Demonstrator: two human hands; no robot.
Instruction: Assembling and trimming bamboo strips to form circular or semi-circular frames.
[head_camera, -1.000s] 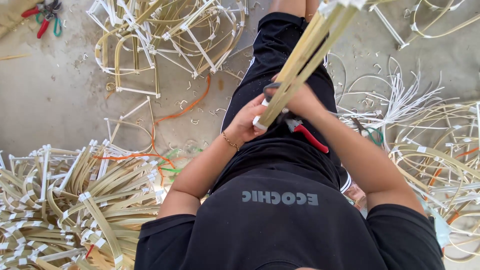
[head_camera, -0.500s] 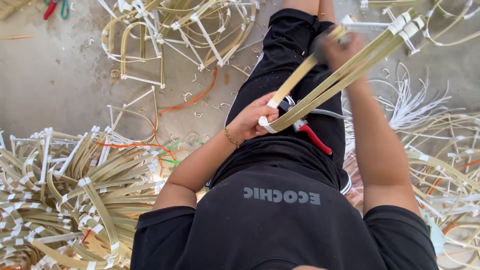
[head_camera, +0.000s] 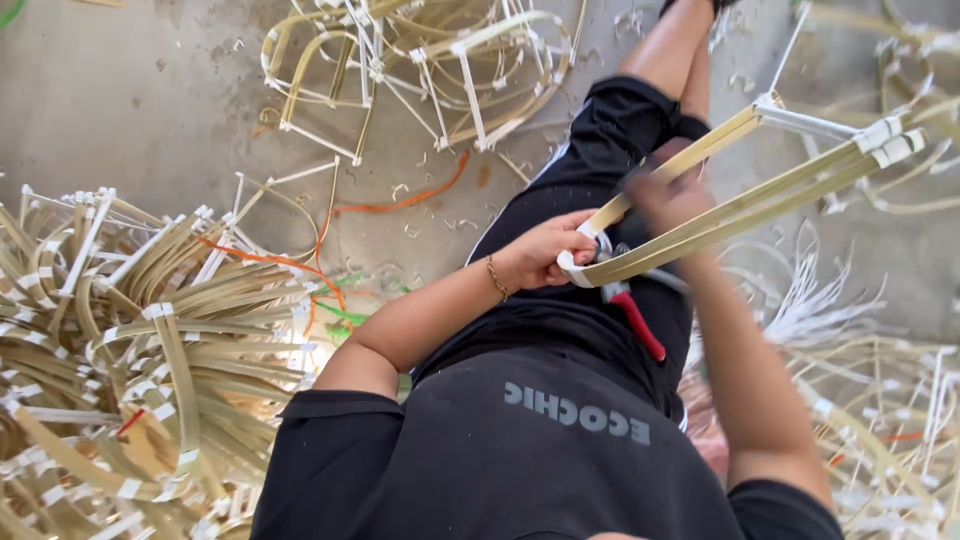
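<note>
Hands work on a bundle of bamboo strips (head_camera: 760, 190) held over the person's lap, the strips running from the lower left up toward the upper right. The left hand (head_camera: 550, 250) is closed around the near end of the bundle, where a white tie (head_camera: 572, 268) wraps the strips together; a thin bracelet (head_camera: 496, 278) sits on that wrist. The right hand (head_camera: 665, 195) lies further up the same bundle and is blurred, so whether it is gripping the strips or only resting on them cannot be told. More white ties (head_camera: 890, 140) bind the strips near their far end. Just beneath the left hand, a tool with a red handle (head_camera: 638, 325) lies on the black shorts, its handle pointing down toward the person's body.

The person sits on a grey concrete floor (head_camera: 130, 100) with legs stretched ahead. To the left lies a big heap of bent strips with white bindings (head_camera: 150, 340). Ahead, beyond the knees, is a tangle of looped frames (head_camera: 420, 70) made of the same strips. Orange cord (head_camera: 400, 200) trails across the floor between the two piles. On the right, loose white ties (head_camera: 810, 300) and more strips are scattered beside the leg
</note>
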